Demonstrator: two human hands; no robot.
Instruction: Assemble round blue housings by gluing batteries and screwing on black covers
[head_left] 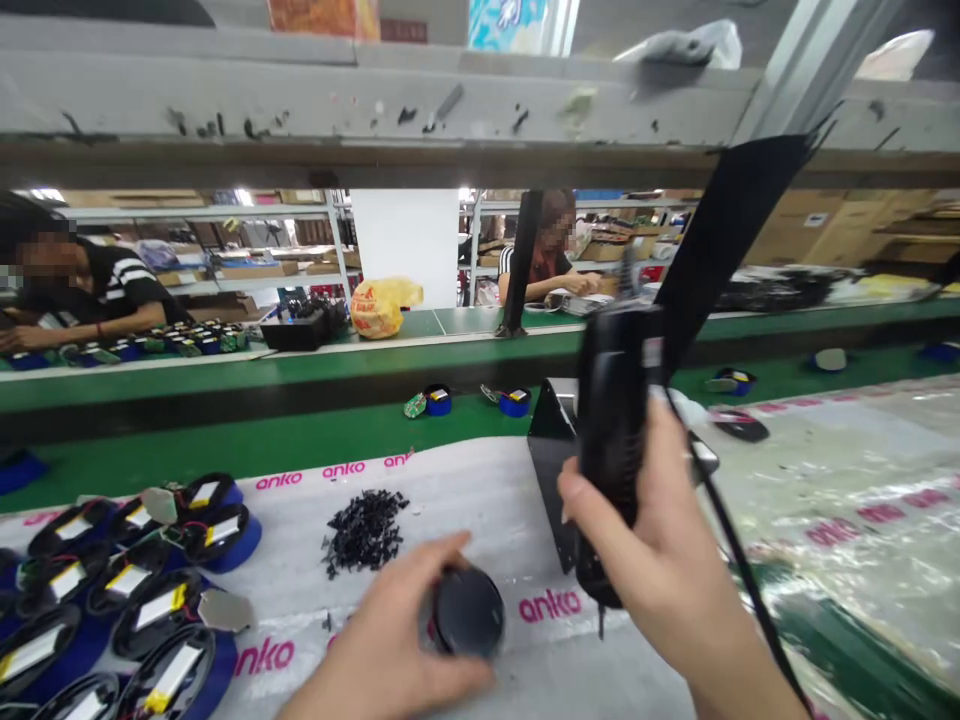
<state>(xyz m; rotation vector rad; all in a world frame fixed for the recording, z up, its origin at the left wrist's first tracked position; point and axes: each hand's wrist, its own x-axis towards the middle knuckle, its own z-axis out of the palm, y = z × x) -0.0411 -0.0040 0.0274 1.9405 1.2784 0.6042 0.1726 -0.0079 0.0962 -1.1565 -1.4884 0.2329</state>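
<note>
While the left hand (390, 640) grips a black puck (469, 612) near the desk's front edge, the right hand (660, 560) holds a black tool (611, 440) upright above pink "anko" print (550, 604) on the sheet (480, 490).

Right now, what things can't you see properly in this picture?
- Black handheld tool in the right hand, head view: motion blur smears its shape, so its type is unclear.
- Round black part: the left hand covers its near side.
- Pile of small black pieces: too small to identify.
- Battery assemblies: cut off by the left and bottom edges.
</note>
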